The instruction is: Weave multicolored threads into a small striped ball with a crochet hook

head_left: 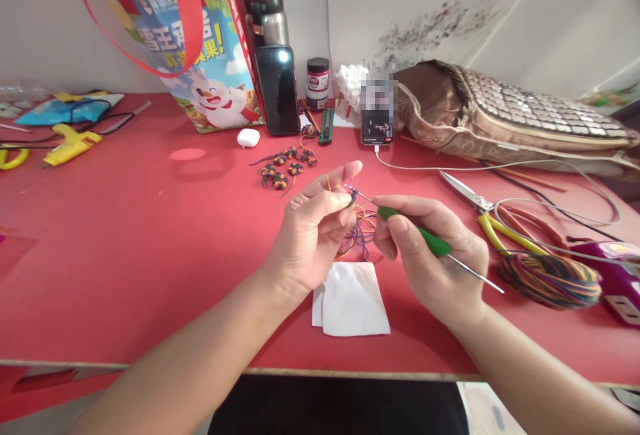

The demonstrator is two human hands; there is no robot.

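Note:
My left hand (320,228) pinches a small dark crochet piece (353,196) between thumb and fingers, with yarn looped over the raised index finger. In my right hand (435,248) is a crochet hook (435,240) with a green handle, held like a pen. Its thin metal tip meets the crochet piece, and a metal rod sticks out behind the handle. Loose multicoloured yarn (363,232) hangs tangled below and between both hands. Beyond them lie several small crocheted pieces (280,182) in black and orange. White paper squares (355,298) rest on the table under my wrists.
Scissors (483,205), a yarn skein (550,280) and a purple power strip (620,282) lie to the right on the red table (125,255). A cabled phone (378,115), another phone (277,92) and a sequined bag (525,108) stand behind. A yellow glue gun (70,145) is at left.

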